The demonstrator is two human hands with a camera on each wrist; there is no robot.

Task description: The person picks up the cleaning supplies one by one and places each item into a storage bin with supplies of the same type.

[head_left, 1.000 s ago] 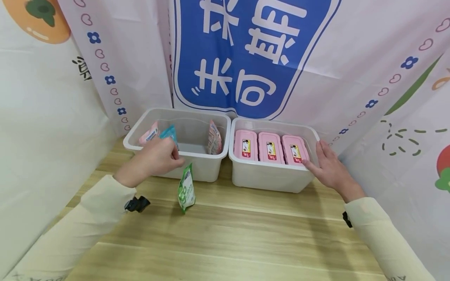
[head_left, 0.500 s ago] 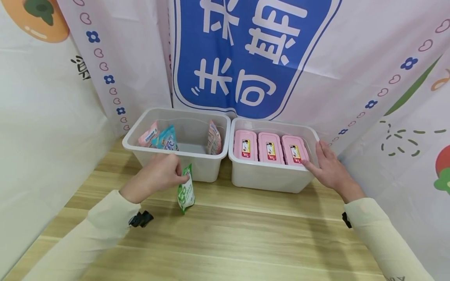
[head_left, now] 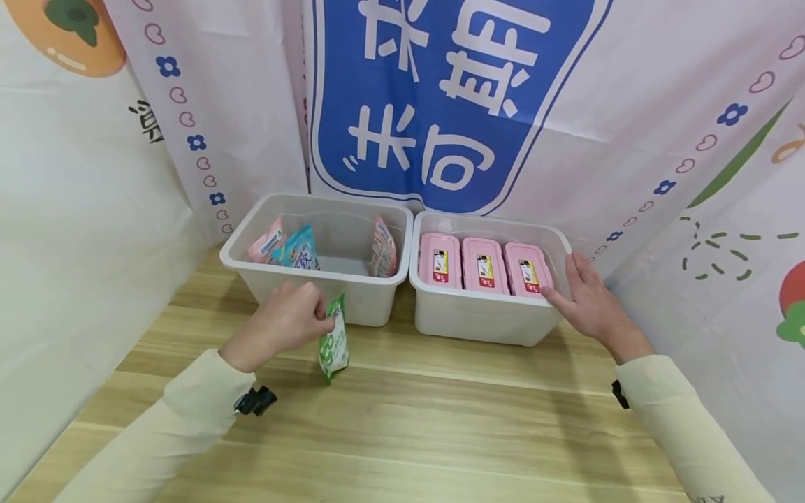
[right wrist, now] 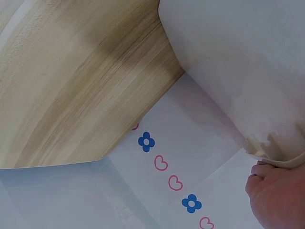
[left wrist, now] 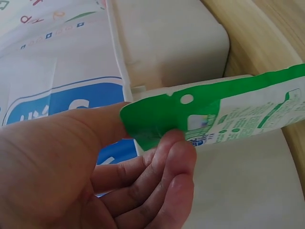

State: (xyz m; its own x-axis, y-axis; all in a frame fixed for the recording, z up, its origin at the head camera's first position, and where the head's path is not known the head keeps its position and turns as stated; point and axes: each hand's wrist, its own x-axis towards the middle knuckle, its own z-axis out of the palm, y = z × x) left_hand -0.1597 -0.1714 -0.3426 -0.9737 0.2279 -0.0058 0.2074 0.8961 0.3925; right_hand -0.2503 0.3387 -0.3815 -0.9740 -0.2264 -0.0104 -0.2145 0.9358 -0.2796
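My left hand (head_left: 284,320) pinches the top end of a green and white snack packet (head_left: 335,347), which stands upright on the table before the left bin (head_left: 360,302). The left wrist view shows thumb and fingertips at the green sealed end of the packet (left wrist: 248,107), beside its round hang hole. My right hand (head_left: 590,305) rests on the right end of the right bin (head_left: 481,318), fingers fairly straight along the rim and thumb over the front corner. The right wrist view shows part of that hand (right wrist: 279,193) at the bin's rim.
A pink packet (head_left: 267,241) and a blue packet (head_left: 298,249) lean in the left bin's left end; another pink packet (head_left: 383,249) stands at its right. Three pink lidded boxes (head_left: 484,264) fill the right bin. Printed cloth (head_left: 251,105) hangs behind the wooden table (head_left: 428,419).
My left hand has come down from above the left bin's front rim to the green and white packet and taken hold of its top. My right hand stays in place.
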